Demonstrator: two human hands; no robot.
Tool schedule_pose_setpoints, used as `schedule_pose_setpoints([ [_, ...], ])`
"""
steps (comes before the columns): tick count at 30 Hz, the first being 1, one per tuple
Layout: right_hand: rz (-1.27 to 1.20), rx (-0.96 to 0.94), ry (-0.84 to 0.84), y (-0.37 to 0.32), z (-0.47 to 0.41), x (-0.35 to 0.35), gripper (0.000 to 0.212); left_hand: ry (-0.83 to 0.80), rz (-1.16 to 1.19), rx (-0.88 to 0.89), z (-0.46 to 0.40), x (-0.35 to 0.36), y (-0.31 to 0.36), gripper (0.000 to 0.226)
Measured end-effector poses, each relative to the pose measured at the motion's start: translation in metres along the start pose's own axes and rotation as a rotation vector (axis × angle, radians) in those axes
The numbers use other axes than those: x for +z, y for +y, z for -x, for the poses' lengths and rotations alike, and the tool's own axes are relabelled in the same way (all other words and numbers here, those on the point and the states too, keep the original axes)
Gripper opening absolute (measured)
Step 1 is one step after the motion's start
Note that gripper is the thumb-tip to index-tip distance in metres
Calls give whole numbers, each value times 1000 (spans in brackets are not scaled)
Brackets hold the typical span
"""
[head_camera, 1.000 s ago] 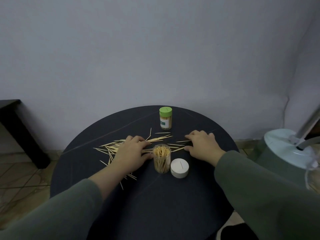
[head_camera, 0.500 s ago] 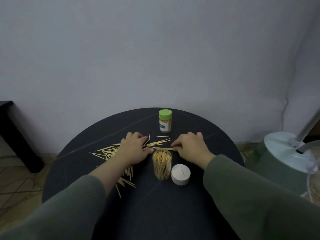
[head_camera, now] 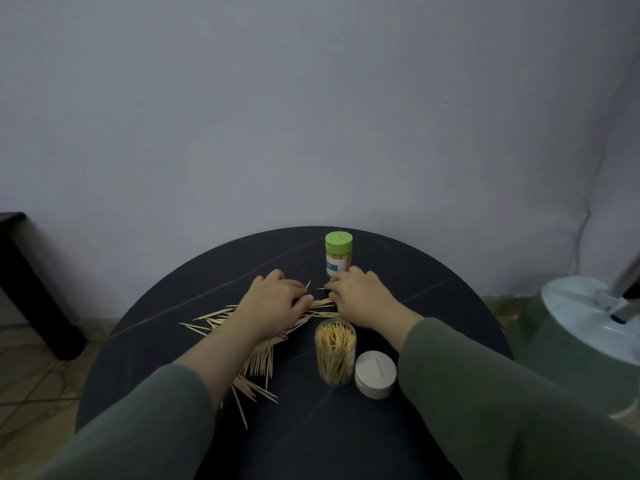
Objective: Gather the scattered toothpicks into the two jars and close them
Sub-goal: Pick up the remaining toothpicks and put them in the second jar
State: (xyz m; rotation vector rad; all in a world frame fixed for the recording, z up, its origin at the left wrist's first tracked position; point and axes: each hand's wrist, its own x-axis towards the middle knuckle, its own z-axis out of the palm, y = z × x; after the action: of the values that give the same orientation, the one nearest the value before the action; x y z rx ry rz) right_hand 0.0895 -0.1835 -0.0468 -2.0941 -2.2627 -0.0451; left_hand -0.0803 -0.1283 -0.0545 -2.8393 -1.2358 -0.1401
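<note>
Round dark table (head_camera: 346,431) against a pale wall (head_camera: 311,98). Toothpicks (head_camera: 259,362) lie scattered on the left half, running from the table's middle down toward the near edge, partly under the left forearm.

Left hand (head_camera: 273,306) lies palm down on the pile, fingers bent over the sticks — whether it pinches any cannot be told. Right hand (head_camera: 360,299) is close beside it, fingers curled down onto the sticks between the two hands; its hold cannot be told either.

Open clear jar (head_camera: 335,356), packed with upright toothpicks, stands near the right wrist. Its white lid (head_camera: 375,374) lies just right of it. A green-capped jar (head_camera: 338,252), closed, stands farther back — just beyond the right hand.
</note>
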Motion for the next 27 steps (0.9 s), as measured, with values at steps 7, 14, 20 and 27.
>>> schedule_pose_setpoints([
  [7, -44, -58, 21, 16, 16, -1, 44, -24, 48, 99, 14, -8, -18, 44],
  [14, -77, -62, 18, 26, 33, -4, 48, -79, 175, 70, 19, -12, -11, 40],
  [20, -119, -24, 47, 21, 36, -1, 34, -111, 54, 27, 20, -13, 5, 40],
  [27, 7, -18, 98, 15, 35, 0, 30, -62, 18, 29, 18, -20, 19, 26],
])
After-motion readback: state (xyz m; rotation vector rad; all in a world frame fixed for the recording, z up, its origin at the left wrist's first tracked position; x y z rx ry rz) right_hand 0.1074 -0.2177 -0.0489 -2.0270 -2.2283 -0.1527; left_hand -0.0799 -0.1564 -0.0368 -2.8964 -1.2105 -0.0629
